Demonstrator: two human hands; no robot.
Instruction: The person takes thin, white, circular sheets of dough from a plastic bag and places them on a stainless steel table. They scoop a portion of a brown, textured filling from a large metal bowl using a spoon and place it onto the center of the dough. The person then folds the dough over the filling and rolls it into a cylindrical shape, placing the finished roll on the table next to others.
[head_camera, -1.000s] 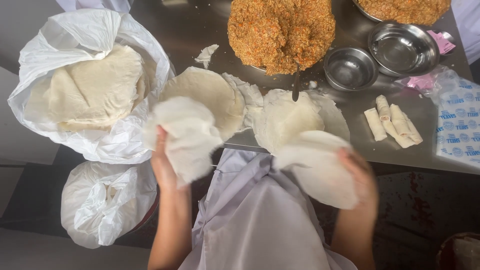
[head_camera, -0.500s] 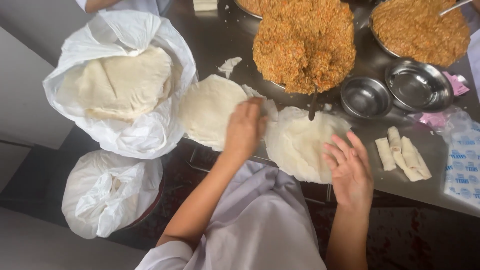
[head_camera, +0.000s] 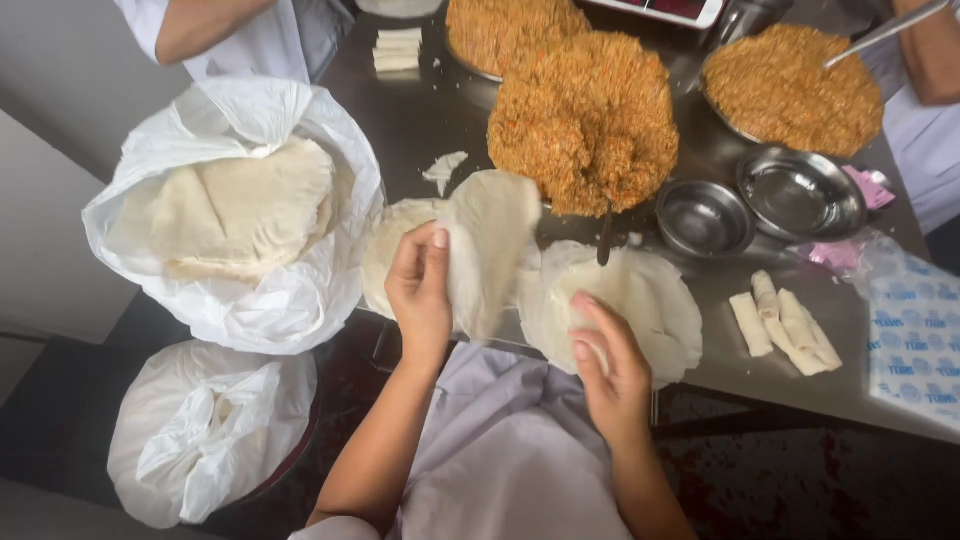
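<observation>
Left hand (head_camera: 420, 290) (wrapper (head_camera: 490, 240)) over steel table (head_camera: 420, 120)

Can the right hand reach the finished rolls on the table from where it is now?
Probably yes. The right hand rests on a flat wrapper, and the finished rolls lie just beside it on the table, with nothing between.

Two steel bowls (head_camera: 755, 205) beside heaped orange filling (head_camera: 585, 120); finished rolls (head_camera: 785, 322) lie right
</observation>
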